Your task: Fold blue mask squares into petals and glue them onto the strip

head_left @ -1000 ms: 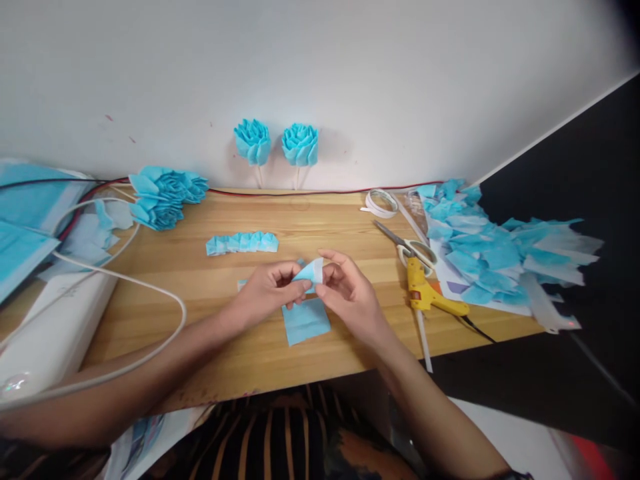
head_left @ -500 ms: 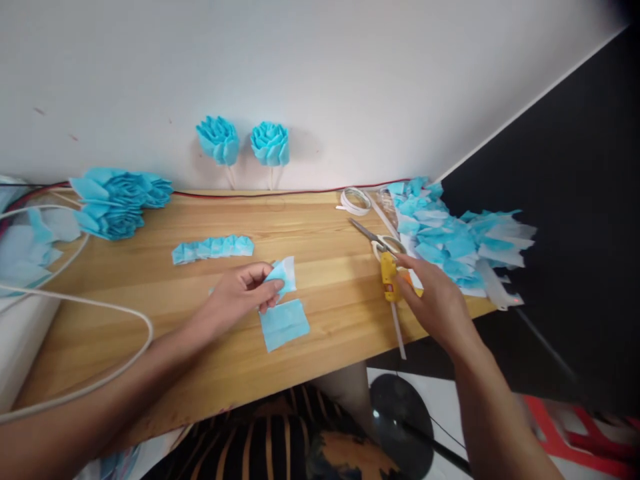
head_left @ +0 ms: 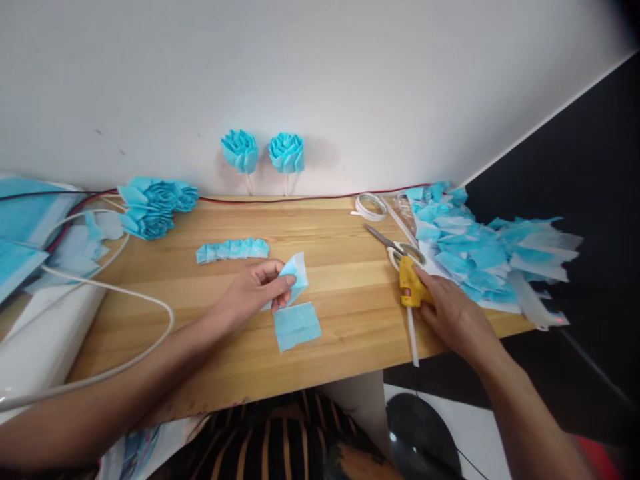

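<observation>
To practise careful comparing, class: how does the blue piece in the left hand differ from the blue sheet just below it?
The blue piece is held in the left hand, while the blue sheet lies on the table. The piece looks folded; the sheet is spread flat. Both are light blue.

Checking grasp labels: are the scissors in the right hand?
No, the right hand is around the yellow glue gun, and the scissors lie on the tabletop.

Scissors (head_left: 394, 246) crowd glue gun (head_left: 409, 283); tabletop (head_left: 353, 283) open leftward.
</observation>
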Tool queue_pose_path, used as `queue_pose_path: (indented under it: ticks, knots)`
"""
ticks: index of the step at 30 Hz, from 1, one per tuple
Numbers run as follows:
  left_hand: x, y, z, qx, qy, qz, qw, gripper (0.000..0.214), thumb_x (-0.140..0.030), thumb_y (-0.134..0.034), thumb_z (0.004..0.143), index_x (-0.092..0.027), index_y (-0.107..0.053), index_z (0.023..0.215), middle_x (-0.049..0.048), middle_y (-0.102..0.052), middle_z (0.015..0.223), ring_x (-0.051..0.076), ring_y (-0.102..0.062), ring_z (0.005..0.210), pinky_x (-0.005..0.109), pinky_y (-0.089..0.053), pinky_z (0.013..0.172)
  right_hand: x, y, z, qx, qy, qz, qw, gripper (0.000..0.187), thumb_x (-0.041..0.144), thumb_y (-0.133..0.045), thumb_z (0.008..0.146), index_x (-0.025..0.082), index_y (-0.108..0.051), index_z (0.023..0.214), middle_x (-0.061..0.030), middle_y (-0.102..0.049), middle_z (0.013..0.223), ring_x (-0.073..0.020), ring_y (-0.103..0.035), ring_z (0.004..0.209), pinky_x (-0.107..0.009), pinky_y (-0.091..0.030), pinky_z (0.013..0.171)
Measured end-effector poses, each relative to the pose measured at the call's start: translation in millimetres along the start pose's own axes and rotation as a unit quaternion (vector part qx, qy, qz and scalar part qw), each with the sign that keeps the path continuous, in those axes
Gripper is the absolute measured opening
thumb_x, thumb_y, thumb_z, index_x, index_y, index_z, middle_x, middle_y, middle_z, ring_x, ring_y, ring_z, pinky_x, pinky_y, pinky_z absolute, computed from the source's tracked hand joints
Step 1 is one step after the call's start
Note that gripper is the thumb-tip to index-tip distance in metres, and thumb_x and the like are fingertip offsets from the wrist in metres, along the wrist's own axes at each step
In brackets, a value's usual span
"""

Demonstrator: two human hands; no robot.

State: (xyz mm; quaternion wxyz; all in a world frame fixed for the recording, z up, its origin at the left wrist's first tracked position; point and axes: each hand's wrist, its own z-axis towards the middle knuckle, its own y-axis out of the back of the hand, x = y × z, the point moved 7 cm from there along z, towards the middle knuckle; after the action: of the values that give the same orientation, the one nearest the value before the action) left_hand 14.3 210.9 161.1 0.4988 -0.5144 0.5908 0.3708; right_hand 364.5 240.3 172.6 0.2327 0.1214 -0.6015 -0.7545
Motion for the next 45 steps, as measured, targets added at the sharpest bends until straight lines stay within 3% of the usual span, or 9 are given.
queue_pose_path:
  ticks: [3,7,12,17,26,34,39,41,45]
  knots:
    - [0,-2.4,0,0.010,-0.003,-0.017,1.000,0.033,-0.045,-0.069,0.079,-0.017,-0.055,0.070,-0.0028,-0.060,0.060,0.008,-0.051,0.051,0.021,-0.042,0.052,10,17,0,-0.039,-0.095,0.120,0.987,0.065,0.032,-0.060,0.084,0.020,-0.043,0.146,-0.0166,-0.069,0.113,-0.0321,-0.070,0.093,-0.047,-0.059,0.075]
    - [0,-4.0,0,0.028,-0.011,-0.003,1.000,0.033,-0.045,-0.067,0.081,-0.017,-0.055,0.070,-0.0025,-0.060,0.062,0.007,-0.051,0.052,0.021,-0.041,0.051,50,26,-4,-0.040,-0.215,0.400,0.890,0.063,0.041,-0.062,0.088,0.027,-0.044,0.147,-0.0104,-0.073,0.095,-0.0229,-0.069,0.073,-0.032,-0.055,0.055]
    - [-2,-6.0,-2,0.046,-0.019,0.028,0.998,0.033,-0.045,-0.066,0.081,-0.016,-0.055,0.069,-0.0025,-0.058,0.061,0.007,-0.051,0.054,0.021,-0.040,0.053,102,7,8,0.041,-0.216,0.566,0.795,0.062,0.040,-0.063,0.087,0.024,-0.048,0.146,-0.0062,-0.073,0.086,-0.0130,-0.055,0.052,-0.025,-0.047,0.044]
    - [1,-6.8,-3,0.053,-0.016,0.035,0.998,0.032,-0.045,-0.065,0.083,-0.016,-0.057,0.071,-0.0023,-0.058,0.062,0.008,-0.051,0.055,0.021,-0.040,0.053,118,-7,18,0.060,-0.197,0.614,0.762,0.060,0.039,-0.060,0.087,0.022,-0.048,0.144,-0.0029,-0.070,0.078,-0.0126,-0.054,0.054,-0.022,-0.044,0.041]
    - [3,-7.2,-2,0.068,-0.024,0.035,0.997,0.032,-0.043,-0.065,0.085,-0.015,-0.058,0.071,-0.0028,-0.057,0.062,0.007,-0.050,0.056,0.020,-0.039,0.054,131,-11,25,0.092,-0.206,0.604,0.765,0.061,0.027,-0.057,0.085,0.013,-0.045,0.142,0.0002,-0.066,0.072,-0.0082,-0.048,0.046,-0.021,-0.044,0.042]
    - [6,-7.0,-1,0.067,-0.012,0.025,0.997,0.035,-0.046,-0.067,0.083,-0.015,-0.059,0.070,-0.0027,-0.057,0.061,0.007,-0.051,0.055,0.020,-0.039,0.053,135,-13,26,0.112,-0.210,0.613,0.754,0.059,0.028,-0.058,0.085,0.014,-0.046,0.141,0.0022,-0.062,0.070,-0.0080,-0.047,0.047,-0.021,-0.042,0.043]
    - [4,-7.4,-2,0.066,-0.012,0.013,0.998,0.036,-0.046,-0.069,0.082,-0.015,-0.059,0.069,-0.0027,-0.058,0.061,0.007,-0.051,0.054,0.020,-0.039,0.053,134,-14,24,0.113,-0.209,0.601,0.763,0.064,0.030,-0.060,0.084,0.013,-0.045,0.143,0.0027,-0.061,0.068,-0.0086,-0.046,0.047,-0.021,-0.041,0.042]
    - [5,-7.7,-2,0.067,-0.012,0.001,0.998,0.037,-0.047,-0.070,0.082,-0.015,-0.059,0.069,-0.0025,-0.060,0.061,0.007,-0.052,0.054,0.020,-0.040,0.053,131,-10,21,0.105,-0.193,0.571,0.791,0.063,0.033,-0.061,0.085,0.016,-0.046,0.144,0.0013,-0.064,0.070,-0.0106,-0.050,0.049,-0.023,-0.043,0.044]
    - [8,-4.7,0,0.043,0.006,-0.056,0.997,0.039,-0.050,-0.073,0.080,-0.015,-0.057,0.071,-0.0025,-0.063,0.059,0.006,-0.052,0.050,0.020,-0.040,0.051,132,12,21,0.047,-0.057,0.372,0.925,0.061,0.035,-0.066,0.087,0.026,-0.047,0.145,-0.0049,-0.074,0.093,-0.0210,-0.069,0.078,-0.031,-0.055,0.066]
